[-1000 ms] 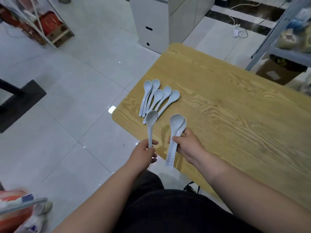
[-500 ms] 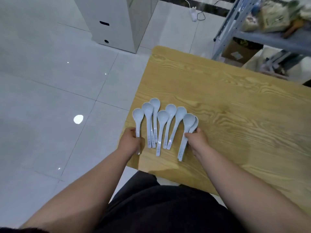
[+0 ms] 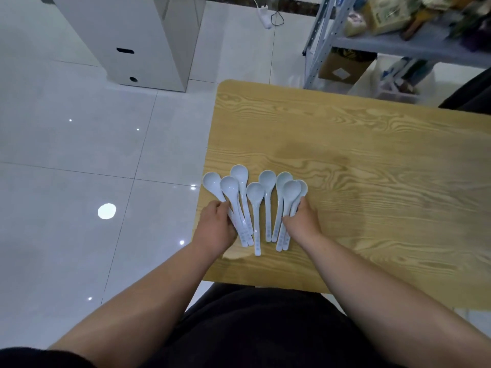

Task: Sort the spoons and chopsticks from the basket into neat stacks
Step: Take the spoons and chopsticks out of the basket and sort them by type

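1. We see the floor first: pale glossy tiles fill the left of the view, with bright points of light reflected in them.
2. The table has a light wood-grain top with rounded corners. It takes up the right of the view, and its near left corner is just in front of the person.
3. A white cabinet stands on the floor beyond the table, at upper left.
4. A grey metal shelf rack stands beyond the table's far edge. Its contents are too blurred for us to identify.
5. A cardboard box sits under the rack's shelf.
6. The left hand is at the table's left edge. Its fingers curl over the handle of the leftmost spoon and grip it.
7. The right hand rests on the tabletop. Its fingers curl around the handles of the two rightmost spoons, which overlap one another.
8. We count eight pale blue spoons. They lie fanned on the table's near left corner between the two hands, bowls away from the person and handles converging towards them. Several overlap.
9. A white plug adapter with a cable lies on the floor at the top.
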Tool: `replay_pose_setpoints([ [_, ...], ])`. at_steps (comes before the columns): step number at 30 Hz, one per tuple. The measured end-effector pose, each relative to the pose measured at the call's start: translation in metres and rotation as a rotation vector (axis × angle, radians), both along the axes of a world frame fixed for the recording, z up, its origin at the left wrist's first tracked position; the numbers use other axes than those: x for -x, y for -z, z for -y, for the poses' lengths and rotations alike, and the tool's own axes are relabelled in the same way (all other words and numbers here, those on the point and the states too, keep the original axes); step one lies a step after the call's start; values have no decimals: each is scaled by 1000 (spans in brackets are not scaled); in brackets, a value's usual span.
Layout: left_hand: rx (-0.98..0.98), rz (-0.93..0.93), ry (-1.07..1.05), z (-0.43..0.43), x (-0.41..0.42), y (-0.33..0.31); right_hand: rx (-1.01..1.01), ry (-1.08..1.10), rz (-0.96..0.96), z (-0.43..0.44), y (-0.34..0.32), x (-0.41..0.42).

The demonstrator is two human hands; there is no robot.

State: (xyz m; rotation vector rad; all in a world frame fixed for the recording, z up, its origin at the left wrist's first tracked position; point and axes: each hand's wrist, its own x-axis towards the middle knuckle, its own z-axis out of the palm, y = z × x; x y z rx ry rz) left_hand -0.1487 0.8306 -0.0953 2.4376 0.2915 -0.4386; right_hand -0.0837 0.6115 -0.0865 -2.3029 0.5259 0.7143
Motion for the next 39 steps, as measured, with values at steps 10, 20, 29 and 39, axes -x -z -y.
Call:
replay_pose_setpoints([
  [10, 30, -57, 79, 3, -2, -26, -90, -279, -88, 22, -26, 20],
  [20, 148, -58, 472, 66, 18, -72, -109, -383, 52, 106, -99, 99],
  [29, 273, -41, 671, 243, 69, -116, -275, -76, 245, 269, -142, 193],
  [39, 302, -14, 801, 453, 96, -149, -223, 37, 299, 451, -150, 288],
])
